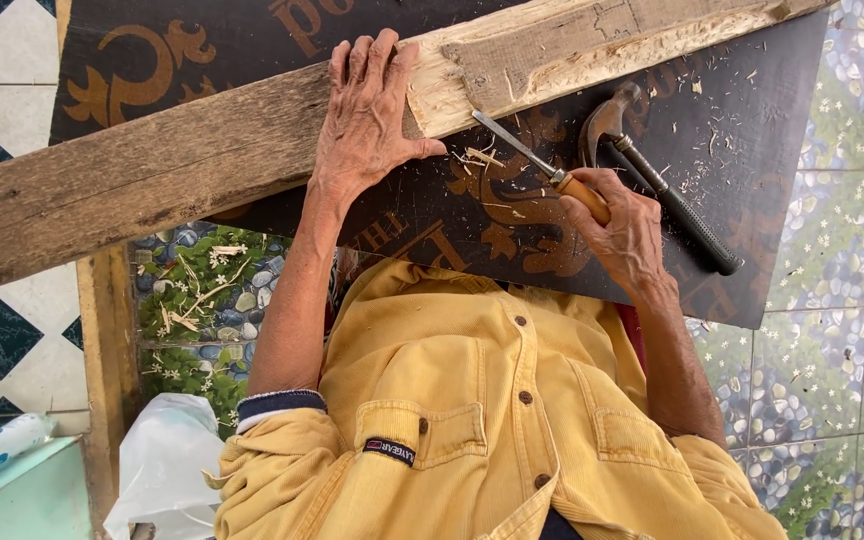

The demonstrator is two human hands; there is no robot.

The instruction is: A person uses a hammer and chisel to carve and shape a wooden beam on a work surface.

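A long weathered wooden beam [152, 170] lies slantwise across a dark printed board [752, 120]. My left hand [364, 120] presses flat on the beam, just left of a pale, freshly cut notch [472, 75]. My right hand [624, 230] grips the wooden handle of a chisel [527, 155], whose steel blade points up-left toward the notch and rests on the dark board. A claw hammer [652, 175] with a black grip lies on the board right beside my right hand.
Wood chips are scattered on the board and on the pebble-pattern floor [202, 290] below the beam. A white plastic bag [162, 470] and a pale green surface [22, 495] sit at lower left. Flower-pattern tiles [842, 300] cover the floor on the right.
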